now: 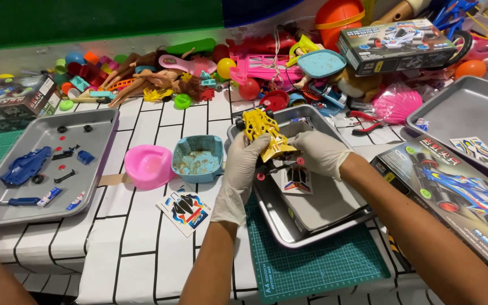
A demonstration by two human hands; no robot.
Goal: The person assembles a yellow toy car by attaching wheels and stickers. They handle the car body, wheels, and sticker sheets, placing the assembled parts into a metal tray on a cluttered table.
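Pkgs first: dark rectangular box w/ blue race-car art (458, 197) at right edge of surface, lying flat, angled; second dark box w/ white car pic (393, 45) at far right, propped on the toy heap; third dark box (12, 101) at far left edge, partly on green mat. Sticker sheet, red/blue/black car shapes (184, 209), lies flat on surface near front, just left of the left wrist; another sticker sheet (478, 151) in grey tray at right edge (464, 107); small sticker card (297, 179) on the grey lid inside centre tray (289, 226). Yellow toy car body (265, 134) held up over centre tray, nose pointing to far side. Left hand (241, 172), white glove, fingers curled round body's left flank, pinching it. Right hand (320, 152), white glove, fingers closed on body's right rear; black chassis bits w/ red dots just under both hands. Left tray (94, 169) at left edge carries blue car body (24, 166), small black parts, two tubes. Pink bowl (148, 165) and teal square cup (199, 158), dirty inside, between trays. Surface: white cover w/ black brick lines; green cutting mat (312, 265) under centre tray at front edge. Far edge: heap of plastic toys, dolls, balls. Green wall behind.
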